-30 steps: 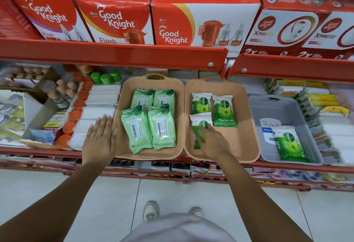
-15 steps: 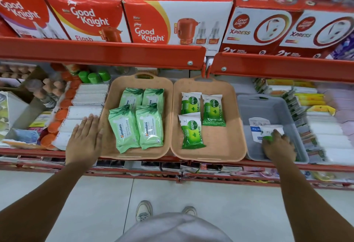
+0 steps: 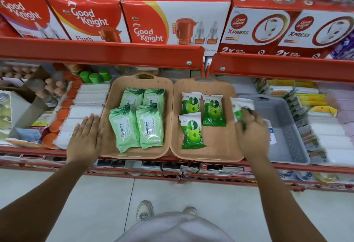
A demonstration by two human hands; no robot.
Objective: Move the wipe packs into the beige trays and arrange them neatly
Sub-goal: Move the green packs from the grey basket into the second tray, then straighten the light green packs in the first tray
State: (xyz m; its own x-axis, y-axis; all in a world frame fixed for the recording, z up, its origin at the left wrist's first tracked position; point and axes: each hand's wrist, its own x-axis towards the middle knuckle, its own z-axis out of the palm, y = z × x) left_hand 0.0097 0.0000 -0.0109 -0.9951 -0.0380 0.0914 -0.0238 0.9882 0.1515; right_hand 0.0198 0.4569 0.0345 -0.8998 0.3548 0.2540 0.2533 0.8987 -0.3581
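Two beige trays stand side by side on the lower shelf. The left beige tray [image 3: 107,127] holds several light green Himalaya wipe packs [image 3: 150,125]. The right beige tray [image 3: 220,146] holds three green and white Dettol wipe packs [image 3: 191,130]. My right hand [image 3: 251,132] grips another Dettol pack [image 3: 240,107], blurred, over the right tray's right rim. My left hand [image 3: 86,136] lies flat, fingers spread, against the left tray's left edge.
A grey basket [image 3: 287,132] right of the beige trays holds a white pack partly hidden by my hand. White packs and orange-capped items lie left of the trays. Red Good Knight boxes [image 3: 172,21] fill the shelf above; its red edge overhangs the trays.
My right hand left a Dettol pack in the right tray, reached into the grey basket, took another pack and has carried it left to the tray's rim. My left hand stayed put.
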